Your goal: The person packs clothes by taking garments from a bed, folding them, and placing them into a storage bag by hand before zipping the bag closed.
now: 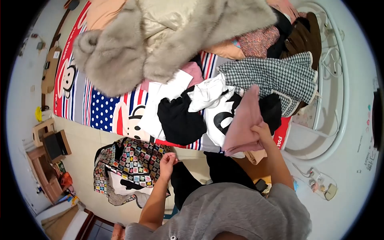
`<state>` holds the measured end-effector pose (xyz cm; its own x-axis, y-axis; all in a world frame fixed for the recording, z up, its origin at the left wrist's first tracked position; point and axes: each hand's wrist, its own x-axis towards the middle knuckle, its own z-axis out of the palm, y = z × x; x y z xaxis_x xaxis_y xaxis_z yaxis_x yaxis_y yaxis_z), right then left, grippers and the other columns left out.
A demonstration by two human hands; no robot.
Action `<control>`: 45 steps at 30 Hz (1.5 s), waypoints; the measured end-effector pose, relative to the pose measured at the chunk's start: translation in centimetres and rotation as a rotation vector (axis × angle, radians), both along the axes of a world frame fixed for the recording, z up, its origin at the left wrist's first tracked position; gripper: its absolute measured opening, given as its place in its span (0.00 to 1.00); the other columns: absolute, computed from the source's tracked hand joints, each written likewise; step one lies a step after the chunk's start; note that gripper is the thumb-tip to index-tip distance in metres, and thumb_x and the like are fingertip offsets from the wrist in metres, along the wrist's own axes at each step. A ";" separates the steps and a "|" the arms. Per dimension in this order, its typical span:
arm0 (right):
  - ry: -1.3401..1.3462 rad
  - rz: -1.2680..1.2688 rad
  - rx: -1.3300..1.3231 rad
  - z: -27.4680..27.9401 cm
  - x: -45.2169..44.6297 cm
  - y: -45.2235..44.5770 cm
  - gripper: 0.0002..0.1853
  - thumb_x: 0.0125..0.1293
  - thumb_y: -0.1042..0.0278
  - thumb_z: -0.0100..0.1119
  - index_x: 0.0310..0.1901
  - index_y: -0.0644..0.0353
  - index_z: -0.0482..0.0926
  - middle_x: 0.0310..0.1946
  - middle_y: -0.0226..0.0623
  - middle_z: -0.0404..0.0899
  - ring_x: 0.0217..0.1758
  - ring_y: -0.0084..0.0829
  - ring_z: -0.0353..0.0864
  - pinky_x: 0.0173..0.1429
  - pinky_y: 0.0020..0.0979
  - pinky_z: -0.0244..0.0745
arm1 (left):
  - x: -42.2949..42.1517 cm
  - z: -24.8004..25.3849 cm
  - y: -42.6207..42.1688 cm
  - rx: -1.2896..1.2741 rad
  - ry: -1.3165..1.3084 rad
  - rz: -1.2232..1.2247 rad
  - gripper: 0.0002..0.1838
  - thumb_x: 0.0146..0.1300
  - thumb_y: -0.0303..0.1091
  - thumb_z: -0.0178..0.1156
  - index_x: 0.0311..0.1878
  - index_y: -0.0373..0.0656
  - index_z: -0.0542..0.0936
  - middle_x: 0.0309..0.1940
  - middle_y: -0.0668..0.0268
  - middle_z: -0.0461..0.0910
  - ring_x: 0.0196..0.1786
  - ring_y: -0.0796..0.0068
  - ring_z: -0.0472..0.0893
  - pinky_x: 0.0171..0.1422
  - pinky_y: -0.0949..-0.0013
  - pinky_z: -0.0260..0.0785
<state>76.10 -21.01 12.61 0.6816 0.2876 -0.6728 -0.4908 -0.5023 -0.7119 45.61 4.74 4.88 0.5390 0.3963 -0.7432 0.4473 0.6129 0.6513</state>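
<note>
Farthest left, below and to the left of the left grip, a patterned bundle lies beside the bed, with something white and black showing at its opening. The left grip itself hangs just short of the bed's near edge, fingers curled toward the thumb; no cloth shows in it, though I cannot tell whether the fingertips meet or pinch something small. Well beyond it, across the bed, spreads a fur coat, its pale lining uppermost in the middle. Nearer, just past the left grip, lie a white top and, partly over it, a crumpled black cloth. Between the two grips, farther onto the bed, sits a white wad. Then comes the pink cloth, held up over the bed's near edge, to the left of the right grip, which is closed firmly on its right edge, thumb and fingers pressed together. Beyond the right grip lies a checked jacket, and farther beyond, to the right, a brown garment. The step in hand looks to be one-handed handling of the pink cloth; the next move, I judge, calls for a steady right grip, and the left grip brought over if the cloth needs spreading or squaring.
</note>
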 end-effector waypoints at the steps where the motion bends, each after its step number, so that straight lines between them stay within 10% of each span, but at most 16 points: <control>1: 0.152 -0.239 0.282 1.9 -0.1 1.4 0.33 0.43 0.75 0.53 0.57 0.65 0.60 0.46 0.45 0.72 0.47 0.35 0.74 0.51 0.30 0.69 | -1.0 -0.1 0.1 0.004 0.039 0.014 0.05 0.62 0.31 0.51 0.37 0.40 0.73 0.24 0.73 0.72 0.27 0.86 0.71 0.35 0.83 0.66; 6: 0.282 -0.166 0.463 7.7 -3.9 8.9 0.39 0.37 0.81 0.52 0.58 0.68 0.56 0.51 0.44 0.67 0.55 0.36 0.68 0.57 0.32 0.64 | -5.2 1.7 1.1 -0.203 -0.011 0.176 0.11 0.60 0.33 0.54 0.45 0.40 0.73 0.35 0.69 0.75 0.39 0.80 0.75 0.43 0.79 0.68; 13: 0.504 0.524 0.434 4.4 -17.1 23.2 0.44 0.33 0.73 0.64 0.59 0.66 0.56 0.50 0.38 0.67 0.53 0.32 0.68 0.56 0.34 0.64 | -13.4 7.8 5.2 -0.408 -0.573 0.390 0.59 0.36 0.56 0.69 0.66 0.45 0.45 0.61 0.63 0.58 0.64 0.71 0.58 0.65 0.63 0.51; 17: 0.731 0.844 0.488 3.5 -29.0 31.7 0.41 0.34 0.76 0.62 0.57 0.66 0.59 0.47 0.34 0.69 0.51 0.27 0.69 0.53 0.28 0.65 | -23.9 7.2 5.2 -0.341 -0.494 0.768 0.47 0.45 0.40 0.67 0.65 0.43 0.50 0.59 0.63 0.60 0.60 0.69 0.63 0.62 0.64 0.58; 24: 1.075 1.114 0.440 -1.5 -45.6 39.9 0.35 0.43 0.77 0.57 0.58 0.65 0.60 0.50 0.34 0.69 0.53 0.23 0.66 0.56 0.25 0.61 | -36.4 6.1 3.7 -0.133 -0.477 1.344 0.41 0.47 0.40 0.66 0.61 0.40 0.56 0.54 0.61 0.66 0.56 0.67 0.69 0.58 0.64 0.64; 28: 0.991 1.428 0.229 -8.2 -49.7 41.2 0.33 0.48 0.71 0.55 0.59 0.62 0.59 0.52 0.37 0.69 0.54 0.27 0.67 0.58 0.27 0.59 | -41.8 -2.1 3.2 -0.068 -0.027 1.373 0.33 0.51 0.31 0.61 0.60 0.41 0.57 0.54 0.61 0.66 0.54 0.65 0.69 0.56 0.62 0.64; 30: -0.493 2.331 -0.056 -9.8 -50.7 40.4 0.28 0.52 0.64 0.54 0.57 0.59 0.65 0.53 0.35 0.68 0.58 0.31 0.63 0.60 0.35 0.54 | -43.6 -8.1 2.2 -0.048 0.158 1.229 0.32 0.50 0.26 0.60 0.58 0.41 0.58 0.53 0.60 0.67 0.53 0.65 0.70 0.55 0.62 0.66; 31: -0.494 2.334 -0.062 -11.0 -50.9 39.4 0.28 0.52 0.64 0.54 0.57 0.59 0.65 0.53 0.35 0.68 0.58 0.31 0.63 0.60 0.35 0.54 | -44.0 -10.6 1.6 -0.041 0.281 1.143 0.31 0.48 0.22 0.59 0.57 0.40 0.60 0.51 0.60 0.69 0.51 0.65 0.71 0.53 0.63 0.66; 33: -1.384 2.951 0.014 -13.2 -50.8 37.9 0.20 0.58 0.58 0.48 0.52 0.52 0.72 0.51 0.31 0.71 0.61 0.34 0.58 0.57 0.44 0.55 | -42.7 -10.1 2.7 0.001 0.393 1.101 0.31 0.43 0.17 0.58 0.55 0.40 0.62 0.47 0.60 0.71 0.48 0.66 0.73 0.52 0.64 0.67; 38: -1.319 3.023 -0.488 -11.9 -50.3 37.6 0.12 0.56 0.63 0.51 0.41 0.49 0.80 0.37 0.25 0.75 0.45 0.30 0.65 0.41 0.37 0.60 | -41.7 -6.4 4.4 -0.241 -0.001 1.180 0.31 0.44 0.17 0.58 0.55 0.39 0.62 0.47 0.62 0.71 0.48 0.68 0.73 0.52 0.65 0.67; 43: -1.375 2.952 -0.054 -12.4 -46.1 35.9 0.10 0.54 0.64 0.51 0.35 0.51 0.81 0.34 0.25 0.73 0.43 0.28 0.66 0.36 0.28 0.61 | -39.5 -7.9 5.9 -0.335 -0.301 1.136 0.32 0.46 0.21 0.61 0.57 0.39 0.61 0.49 0.63 0.70 0.51 0.69 0.71 0.56 0.66 0.64; 45: -1.372 2.863 0.084 -12.1 -45.5 36.1 0.09 0.53 0.65 0.50 0.31 0.52 0.81 0.32 0.25 0.72 0.43 0.27 0.66 0.37 0.27 0.63 | -38.6 -12.7 6.0 0.015 0.025 1.019 0.34 0.44 0.24 0.64 0.57 0.40 0.61 0.51 0.60 0.69 0.52 0.69 0.70 0.57 0.65 0.63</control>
